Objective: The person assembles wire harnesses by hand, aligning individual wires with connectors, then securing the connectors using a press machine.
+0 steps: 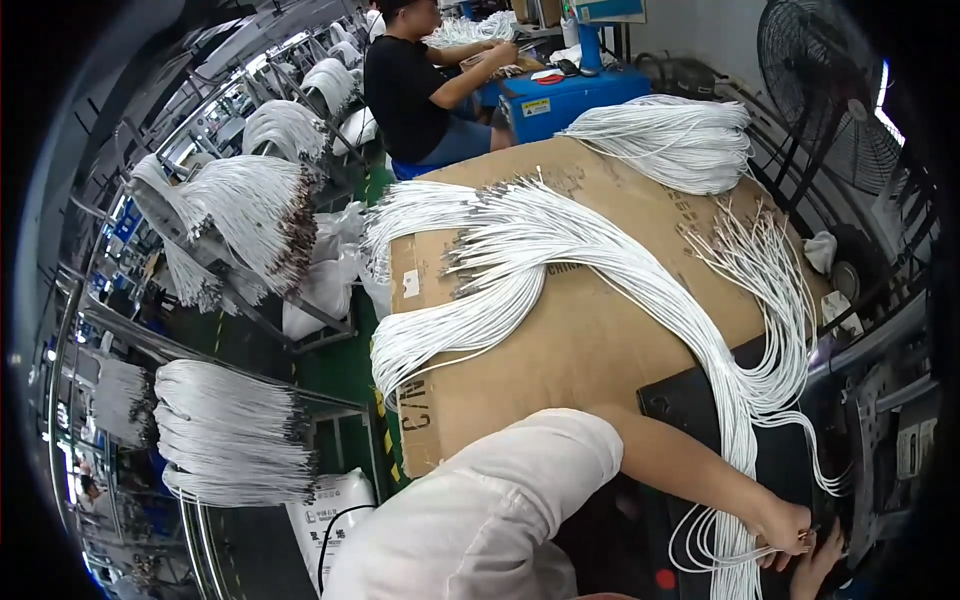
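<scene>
White cables [650,285] are laid in one long, thick bunch, spread over a brown cardboard sheet [600,375] and bent down across a black work top [680,405] to the lower edge of the view. Near the bottom, a few loose loops [697,548] are bowed out to the side of the bunch. The fingers of the left hand [783,525] are curled in a narrow pinch, and the loops seem to be held there. The right hand [820,562] is placed just beside it, near a metal machine [880,540]; it is partly hidden, so it cannot be told whether anything is held in it. For this step to be done well, only a few cables should be pinched at a time, close to their tips, so that they can be lined up neatly. The loops should be left slack and clear of the metal parts, and the big bunch should not be tugged, or it may be tangled. Farther out, another bunch [670,145] is laid at the back of the cardboard. More cables are hung on a rack [345,408] to the left. Behind, a co-worker [410,100] is seated by a blue cabinet [570,100], and a big fan [825,90] is stood at the right.
</scene>
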Action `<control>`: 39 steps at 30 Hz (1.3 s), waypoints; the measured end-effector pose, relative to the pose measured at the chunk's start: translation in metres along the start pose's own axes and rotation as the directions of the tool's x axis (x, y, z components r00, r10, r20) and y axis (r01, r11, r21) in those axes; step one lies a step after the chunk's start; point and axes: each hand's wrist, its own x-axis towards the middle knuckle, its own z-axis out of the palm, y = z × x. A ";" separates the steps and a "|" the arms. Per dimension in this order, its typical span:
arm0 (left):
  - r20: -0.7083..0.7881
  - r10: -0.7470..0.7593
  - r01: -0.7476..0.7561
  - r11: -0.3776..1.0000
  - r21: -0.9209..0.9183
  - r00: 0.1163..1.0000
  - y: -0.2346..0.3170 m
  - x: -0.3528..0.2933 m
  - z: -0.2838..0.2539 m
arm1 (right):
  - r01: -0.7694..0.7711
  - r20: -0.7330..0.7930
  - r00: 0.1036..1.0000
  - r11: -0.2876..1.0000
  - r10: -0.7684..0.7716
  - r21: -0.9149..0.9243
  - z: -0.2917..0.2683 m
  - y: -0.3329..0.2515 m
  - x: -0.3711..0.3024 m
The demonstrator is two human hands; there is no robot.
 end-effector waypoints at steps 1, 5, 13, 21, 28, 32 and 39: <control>-0.010 0.018 -0.019 0.992 -0.128 1.000 0.001 -0.005 -0.001 | -0.089 0.085 0.992 0.996 0.090 -0.021 0.005 -0.002 0.005; -0.011 -0.014 0.010 0.959 -0.284 1.000 0.006 -0.017 -0.005 | -0.289 0.255 0.925 0.957 0.282 -0.011 0.017 -0.010 0.001; -0.231 0.170 -0.158 0.985 0.068 0.958 -0.014 0.016 0.002 | -0.669 0.368 0.733 0.509 0.572 0.542 -0.066 -0.087 -0.017; -0.381 0.204 -0.044 0.921 0.388 0.902 -0.012 -0.001 -0.002 | -0.583 0.568 0.605 -0.176 0.558 0.793 -0.071 -0.125 0.014; -0.332 0.124 -0.014 0.949 0.315 0.935 -0.006 0.005 0.006 | -0.573 0.538 0.653 -0.117 0.533 0.811 -0.080 -0.140 0.009; -0.352 0.124 -0.025 0.962 0.271 0.928 -0.007 0.003 0.005 | -0.588 0.577 0.647 -0.156 0.498 0.794 -0.080 -0.144 0.013; -0.398 0.163 -0.022 0.942 0.335 0.903 -0.010 0.003 0.005 | -0.557 0.556 0.628 -0.184 0.545 0.810 -0.075 -0.144 0.013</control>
